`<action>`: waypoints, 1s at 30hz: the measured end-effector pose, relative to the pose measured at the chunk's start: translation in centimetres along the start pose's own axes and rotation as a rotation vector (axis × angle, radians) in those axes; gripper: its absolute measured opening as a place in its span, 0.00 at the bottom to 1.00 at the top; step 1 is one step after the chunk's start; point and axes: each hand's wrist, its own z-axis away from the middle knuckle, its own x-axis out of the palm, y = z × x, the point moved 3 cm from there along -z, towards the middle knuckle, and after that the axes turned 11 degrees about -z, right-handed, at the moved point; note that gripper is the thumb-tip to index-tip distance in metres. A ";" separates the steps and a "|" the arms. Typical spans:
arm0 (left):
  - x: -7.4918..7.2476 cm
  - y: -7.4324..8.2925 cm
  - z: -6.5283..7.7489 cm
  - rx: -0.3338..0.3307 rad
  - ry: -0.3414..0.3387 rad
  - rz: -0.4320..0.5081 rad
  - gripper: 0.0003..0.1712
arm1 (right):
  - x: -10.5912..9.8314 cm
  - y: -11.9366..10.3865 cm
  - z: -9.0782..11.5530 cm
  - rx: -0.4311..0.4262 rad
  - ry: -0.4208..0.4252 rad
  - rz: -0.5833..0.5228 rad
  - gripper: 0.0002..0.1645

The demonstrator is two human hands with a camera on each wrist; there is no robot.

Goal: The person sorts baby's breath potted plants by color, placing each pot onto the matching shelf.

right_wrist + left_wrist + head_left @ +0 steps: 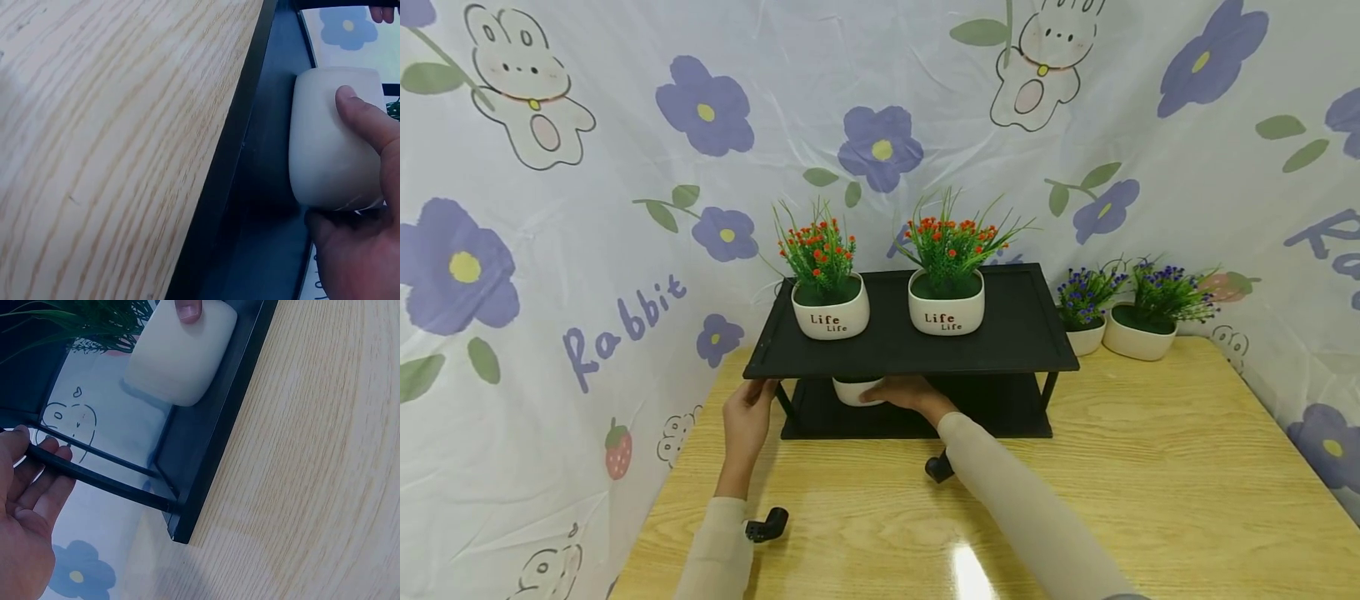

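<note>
On the lower board of a black two-tier shelf [880,354] sits a white flowerpot [181,353], partly hidden by the top board in the head view. My right hand [906,392] grips this pot [334,137], thumb on its front face and the other fingers around its side. Green grassy leaves [112,325] show above its rim in the left wrist view. At the shelf's left end, my left hand [31,506] holds the thin black side post [106,481] just under the top board, thumb on one side and fingers on the other.
Two white "Life" pots with red flowers, a left one [831,308] and a right one [946,304], stand on the top board. Two pots of blue flowers [1141,332] stand on the wooden table [1150,467] right of the shelf. A patterned cloth [625,208] hangs behind.
</note>
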 end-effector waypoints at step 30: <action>0.3 -0.3 -0.2 -0.031 -0.003 0.011 0.20 | -7.2 -0.8 6.3 -0.069 0.092 0.213 0.16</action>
